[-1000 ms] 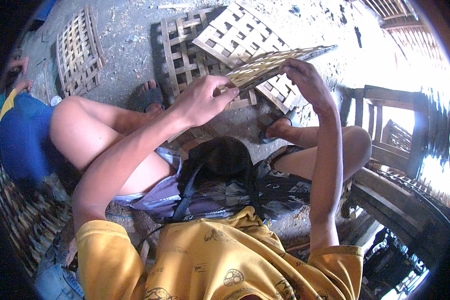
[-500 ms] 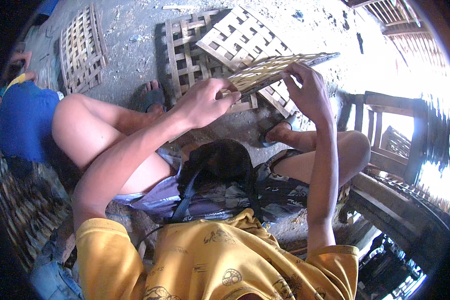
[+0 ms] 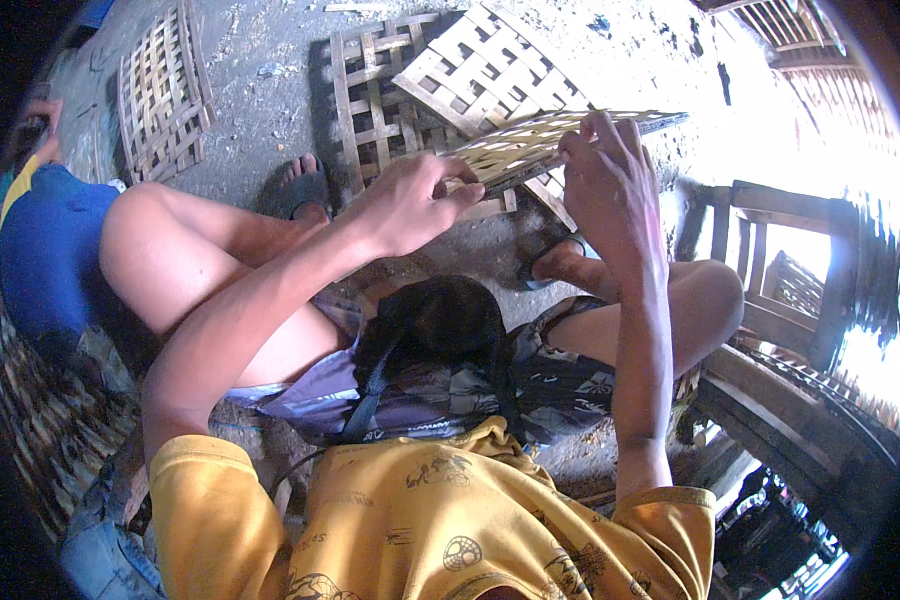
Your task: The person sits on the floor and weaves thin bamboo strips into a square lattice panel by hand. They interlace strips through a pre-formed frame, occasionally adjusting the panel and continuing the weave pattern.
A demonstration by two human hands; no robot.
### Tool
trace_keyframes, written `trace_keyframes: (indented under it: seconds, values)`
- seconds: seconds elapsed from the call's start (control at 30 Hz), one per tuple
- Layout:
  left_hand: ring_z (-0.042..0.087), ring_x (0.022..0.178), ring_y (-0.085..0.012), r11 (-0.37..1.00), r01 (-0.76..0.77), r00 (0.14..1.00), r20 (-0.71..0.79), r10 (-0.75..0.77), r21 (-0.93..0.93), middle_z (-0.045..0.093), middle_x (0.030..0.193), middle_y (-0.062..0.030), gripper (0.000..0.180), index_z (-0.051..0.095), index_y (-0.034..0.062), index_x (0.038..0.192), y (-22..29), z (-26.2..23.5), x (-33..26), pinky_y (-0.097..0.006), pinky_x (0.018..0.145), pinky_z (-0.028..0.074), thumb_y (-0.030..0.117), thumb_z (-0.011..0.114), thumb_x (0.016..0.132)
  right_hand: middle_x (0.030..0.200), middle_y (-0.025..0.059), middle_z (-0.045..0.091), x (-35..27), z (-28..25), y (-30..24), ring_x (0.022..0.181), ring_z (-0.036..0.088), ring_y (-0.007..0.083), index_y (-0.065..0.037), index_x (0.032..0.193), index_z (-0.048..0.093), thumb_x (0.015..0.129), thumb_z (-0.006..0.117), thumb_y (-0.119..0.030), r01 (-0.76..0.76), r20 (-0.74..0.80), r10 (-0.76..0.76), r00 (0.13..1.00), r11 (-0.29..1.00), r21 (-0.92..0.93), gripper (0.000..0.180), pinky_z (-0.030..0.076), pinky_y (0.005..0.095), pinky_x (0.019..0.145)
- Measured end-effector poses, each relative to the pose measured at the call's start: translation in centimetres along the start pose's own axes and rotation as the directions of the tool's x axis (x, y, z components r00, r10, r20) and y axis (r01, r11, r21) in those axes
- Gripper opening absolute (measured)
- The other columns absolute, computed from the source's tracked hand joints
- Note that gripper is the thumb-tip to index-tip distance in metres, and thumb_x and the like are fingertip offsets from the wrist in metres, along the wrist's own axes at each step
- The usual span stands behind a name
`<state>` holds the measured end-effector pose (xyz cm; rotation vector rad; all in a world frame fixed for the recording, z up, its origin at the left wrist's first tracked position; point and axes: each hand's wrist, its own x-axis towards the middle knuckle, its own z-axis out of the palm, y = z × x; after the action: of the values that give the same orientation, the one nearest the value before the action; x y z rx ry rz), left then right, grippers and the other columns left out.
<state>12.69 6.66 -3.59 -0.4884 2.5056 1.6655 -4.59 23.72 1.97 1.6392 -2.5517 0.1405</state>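
A dusty grey concrete floor (image 3: 270, 110) carries several finished open-weave bamboo lattice mats (image 3: 370, 100). Above it, a pale half-woven bamboo lattice panel (image 3: 530, 145) is held edge-on. The left hand (image 3: 410, 205) pinches its near edge, fingers (image 3: 465, 190) narrow; the right hand (image 3: 605, 185) wraps its middle. Weaving seems underway; the next strip likely needs threading just beyond the fingertips.
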Motion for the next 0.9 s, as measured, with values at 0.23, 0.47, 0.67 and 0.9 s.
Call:
trace_keyframes:
  seconds: [0.23,0.47,0.67,0.9]
  values:
    - [0.070,0.114,-0.0329,1.000,-0.018,1.000,-0.019,0.018,0.010,0.074,0.119,-0.0207,0.040,0.072,0.0012,0.121,-0.6,0.1,0.0,-0.044,0.098,0.053,0.036,0.064,0.103,0.113,0.0140,0.063,-0.5,0.9,-0.2,0.110,0.059,0.0340,0.001,0.107,0.067,0.091,0.061,-0.001,0.038,0.010,-0.039,0.999,0.996,0.075,0.017,0.053,0.0457,0.096]
    - [0.073,0.103,-0.0289,0.998,-0.038,0.998,-0.044,0.040,0.055,0.076,0.111,-0.0193,0.035,0.072,0.0007,0.119,-1.8,0.7,-0.2,-0.042,0.088,0.056,0.030,0.063,0.103,0.103,0.0206,0.063,-0.2,2.6,1.1,0.104,0.061,0.0414,0.001,0.102,0.062,0.092,0.062,-0.004,0.024,0.072,-0.052,0.996,0.939,0.342,0.012,0.053,0.0502,0.091]
    - [0.073,0.100,-0.0272,0.996,-0.075,0.994,-0.071,0.079,0.056,0.076,0.109,-0.0187,0.035,0.073,0.0004,0.120,-1.9,0.5,-0.3,-0.040,0.088,0.054,0.029,0.063,0.103,0.099,0.0198,0.065,0.3,3.3,2.1,0.098,0.064,0.0386,0.006,0.100,0.063,0.098,0.057,-0.006,0.022,0.035,-0.046,0.998,0.863,0.504,0.013,0.049,0.0492,0.091]
    - [0.072,0.102,-0.0260,1.000,-0.009,1.000,-0.015,0.008,-0.025,0.077,0.109,-0.0185,0.036,0.073,-0.0014,0.119,-1.5,0.4,0.2,-0.040,0.091,0.053,0.029,0.063,0.102,0.103,0.0188,0.067,0.7,2.6,2.5,0.101,0.064,0.0373,0.005,0.103,0.066,0.098,0.058,-0.006,-0.020,0.087,-0.024,0.996,0.883,0.469,0.015,0.050,0.0478,0.093]
